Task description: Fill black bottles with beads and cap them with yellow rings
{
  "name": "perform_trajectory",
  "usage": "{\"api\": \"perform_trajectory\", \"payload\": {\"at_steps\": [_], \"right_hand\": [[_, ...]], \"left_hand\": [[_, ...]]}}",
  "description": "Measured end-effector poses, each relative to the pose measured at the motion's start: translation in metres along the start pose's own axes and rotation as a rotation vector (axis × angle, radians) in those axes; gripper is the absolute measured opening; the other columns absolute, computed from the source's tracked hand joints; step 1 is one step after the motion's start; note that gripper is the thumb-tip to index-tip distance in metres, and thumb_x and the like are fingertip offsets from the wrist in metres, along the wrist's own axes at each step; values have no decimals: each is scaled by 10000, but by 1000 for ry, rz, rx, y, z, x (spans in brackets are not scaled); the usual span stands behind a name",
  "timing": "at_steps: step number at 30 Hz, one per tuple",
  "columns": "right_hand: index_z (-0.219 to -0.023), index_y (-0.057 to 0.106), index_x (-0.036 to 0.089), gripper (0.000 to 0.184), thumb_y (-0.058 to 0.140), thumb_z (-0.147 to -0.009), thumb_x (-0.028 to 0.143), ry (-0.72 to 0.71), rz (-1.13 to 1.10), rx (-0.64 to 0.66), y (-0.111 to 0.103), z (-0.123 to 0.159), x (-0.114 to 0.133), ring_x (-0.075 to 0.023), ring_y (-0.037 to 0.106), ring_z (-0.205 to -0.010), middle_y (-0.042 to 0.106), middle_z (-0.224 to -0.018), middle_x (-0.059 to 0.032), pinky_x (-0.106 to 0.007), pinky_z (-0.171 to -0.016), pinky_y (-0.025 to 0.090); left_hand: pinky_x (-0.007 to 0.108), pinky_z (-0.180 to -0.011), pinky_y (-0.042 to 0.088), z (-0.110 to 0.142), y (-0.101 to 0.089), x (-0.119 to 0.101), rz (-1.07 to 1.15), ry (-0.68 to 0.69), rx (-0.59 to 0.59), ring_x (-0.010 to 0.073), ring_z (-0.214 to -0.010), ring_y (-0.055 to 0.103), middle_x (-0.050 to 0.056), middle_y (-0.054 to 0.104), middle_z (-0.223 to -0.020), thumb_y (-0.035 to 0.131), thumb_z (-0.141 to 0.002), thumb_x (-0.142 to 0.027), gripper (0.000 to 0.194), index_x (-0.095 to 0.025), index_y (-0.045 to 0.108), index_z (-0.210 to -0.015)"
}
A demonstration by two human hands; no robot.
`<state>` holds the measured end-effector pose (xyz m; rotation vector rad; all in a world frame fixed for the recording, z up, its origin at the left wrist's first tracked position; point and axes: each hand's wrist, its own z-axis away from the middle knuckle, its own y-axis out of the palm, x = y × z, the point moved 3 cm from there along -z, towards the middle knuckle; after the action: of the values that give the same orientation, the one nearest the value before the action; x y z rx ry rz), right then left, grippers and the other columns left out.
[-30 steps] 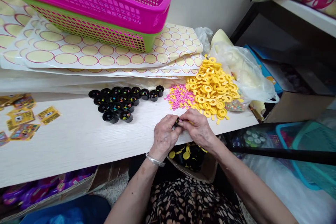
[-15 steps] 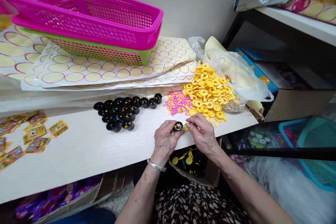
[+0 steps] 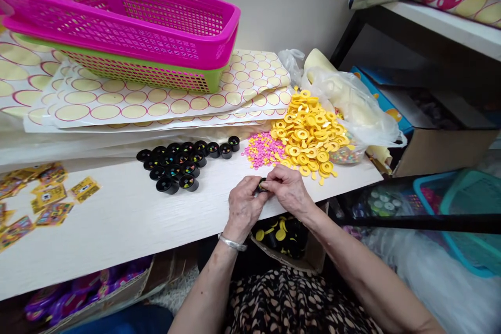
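Note:
My left hand and my right hand meet at the front edge of the white tabletop, fingers pinched together around one small black cup. The right fingers press down over its top and hide what is there. A cluster of several black cups holding coloured beads stands to the left of my hands. Behind my hands lie a patch of pink beads and a heap of yellow ring lids.
Stacked pink and green baskets rest on sticker sheets at the back. Yellow printed cards lie at the left. A plastic bag sits behind the lids. A box of capped cups is under the table edge.
Half a second ago the cup's bead-filled top showed between my hands, with a yellow lid beside it. Now my right fingers cover the cup's top and the hands are pressed together.

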<state>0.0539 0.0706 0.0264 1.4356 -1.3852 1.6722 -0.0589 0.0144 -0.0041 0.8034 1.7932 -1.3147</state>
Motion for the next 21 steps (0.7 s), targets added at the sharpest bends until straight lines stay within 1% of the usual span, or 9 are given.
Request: {"api": "perform_trajectory", "payload": {"at_steps": [2, 4, 7, 10, 13, 15, 18, 19, 21], "right_hand": [[-596, 555, 177, 143, 623, -715, 216, 14, -58, 26, -6, 3, -4, -111, 456, -594, 499, -603, 30, -245, -572, 367], [-663, 578, 178, 125, 599, -756, 259, 0, -29, -5, -15, 7, -11, -123, 476, -626, 518, -651, 16, -255, -598, 388], [-814, 603, 185, 120, 616, -757, 290, -68, 210, -46, -24, 15, -19, -167, 497, -759, 543, -785, -21, -293, -686, 413], [-984, 597, 189, 270, 643, -741, 298, -149, 527, 50, -20, 21, -18, -219, 474, -879, 553, -945, -69, -347, -759, 408], [-960, 605, 192, 192, 585, -789, 279, -202, 710, 146, -13, 24, -15, -225, 464, -858, 556, -954, -76, -361, -746, 403], [-931, 603, 188, 150, 549, -814, 263, -214, 722, 110, -13, 25, -14, -224, 465, -853, 554, -947, -77, -366, -746, 403], [-985, 578, 182, 188, 542, -823, 270, -236, 595, -81, -20, 26, -9, -228, 472, -893, 545, -976, -83, -373, -775, 410], [-1004, 571, 186, 205, 547, -822, 277, -256, 542, -114, -21, 26, -6, -226, 475, -905, 545, -983, -81, -372, -785, 412], [-1023, 568, 196, 223, 561, -816, 280, -318, 484, -72, -19, 24, 3, -223, 478, -916, 551, -994, -72, -368, -798, 413]], "left_hand": [[230, -661, 410, 0, 0, -1, 3, -6, -8, 126, -738, 536, 1, 591, -812, 644, -737, -281, 153, -196, 637, -865], [230, -648, 408, 1, 0, -2, 5, -9, -13, 125, -722, 530, 3, 591, -800, 645, -738, -320, 173, -195, 637, -858], [232, -644, 407, 1, 0, -2, -2, -14, -20, 130, -733, 534, 11, 601, -818, 660, -724, -308, 198, -185, 634, -877], [230, -641, 407, 1, -1, 1, -12, -30, -37, 129, -738, 539, 12, 609, -843, 670, -701, -215, 231, -181, 626, -925], [230, -637, 402, 1, 0, 2, -11, -33, -38, 127, -731, 538, 6, 602, -826, 660, -696, -185, 212, -183, 627, -906], [230, -637, 398, 1, 0, 1, -9, -27, -28, 130, -736, 535, 2, 594, -811, 664, -692, -194, 190, -186, 628, -878], [231, -636, 394, 2, 0, 1, 1, -36, -19, 130, -737, 531, -1, 594, -818, 673, -680, -213, 202, -191, 628, -876], [232, -637, 393, 2, -1, 1, 5, -41, -20, 130, -735, 530, -1, 596, -823, 669, -683, -220, 206, -192, 629, -883], [236, -641, 395, 2, -2, 0, 15, -44, -23, 131, -734, 530, 1, 597, -822, 646, -698, -222, 203, -192, 629, -897]]}}
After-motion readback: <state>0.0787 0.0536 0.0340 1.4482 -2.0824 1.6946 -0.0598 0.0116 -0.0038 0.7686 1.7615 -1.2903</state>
